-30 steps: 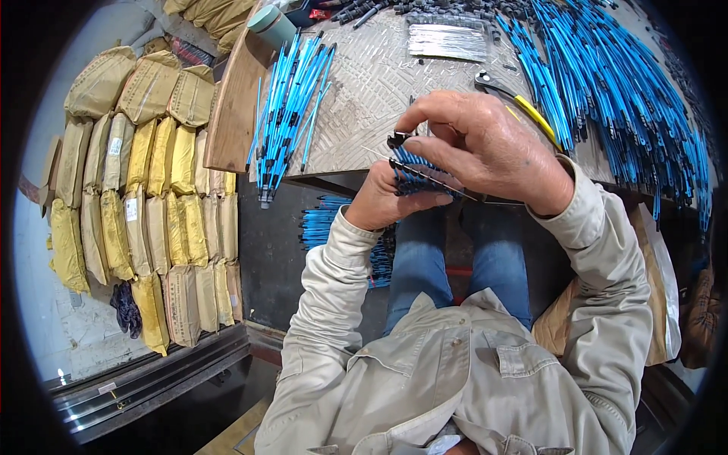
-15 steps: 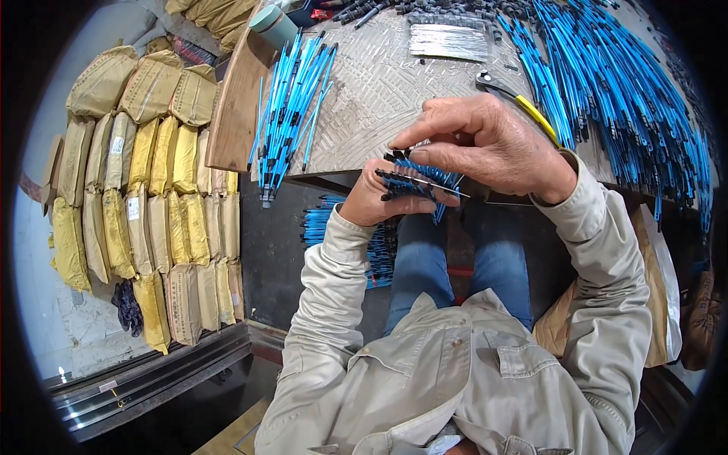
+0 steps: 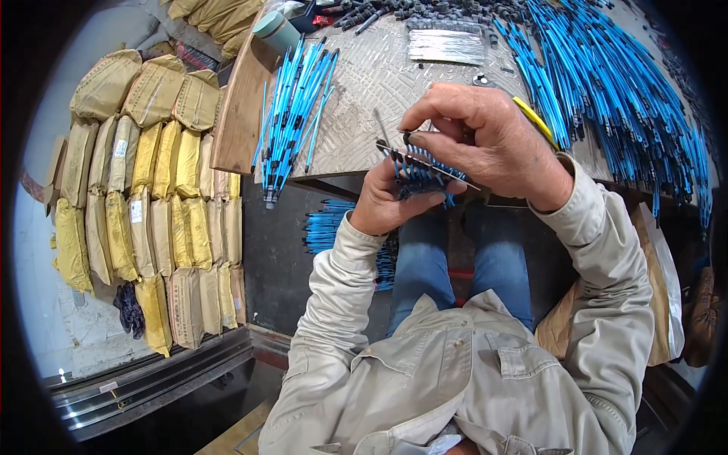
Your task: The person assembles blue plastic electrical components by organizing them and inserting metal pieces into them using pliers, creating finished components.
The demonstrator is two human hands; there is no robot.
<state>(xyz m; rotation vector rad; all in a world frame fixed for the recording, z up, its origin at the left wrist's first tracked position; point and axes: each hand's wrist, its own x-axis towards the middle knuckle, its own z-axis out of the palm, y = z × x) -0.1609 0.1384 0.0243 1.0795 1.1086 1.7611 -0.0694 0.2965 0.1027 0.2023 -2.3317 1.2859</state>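
Observation:
My left hand (image 3: 377, 206) is wrapped around a bundle of thin blue rods (image 3: 422, 182) with black ends, above my knees at the table's front edge. My right hand (image 3: 489, 136) reaches in from the right, thumb and index finger closed at the black ends. Whatever sits in that pinch is too small to name. A thin silvery strip (image 3: 464, 180) crosses the bundle's top at a slant. Another thin grey piece (image 3: 381, 127) sticks up blurred beside my left fingers. Past my right hand lie pliers or cutters with yellow handles (image 3: 535, 123), partly hidden.
A large heap of blue rods (image 3: 607, 91) covers the table's right. A smaller pile (image 3: 292, 114) lies by the wooden side board (image 3: 236, 114). Silvery strips (image 3: 446, 45) and a green cup (image 3: 276, 30) are farther back. Wrapped packages (image 3: 152, 212) are stacked at left.
The bundle has turned in my left hand, so the black ends and strip slant differently. My right fingers have lifted slightly and pinch closer at the ends. The blurred grey piece now shows.

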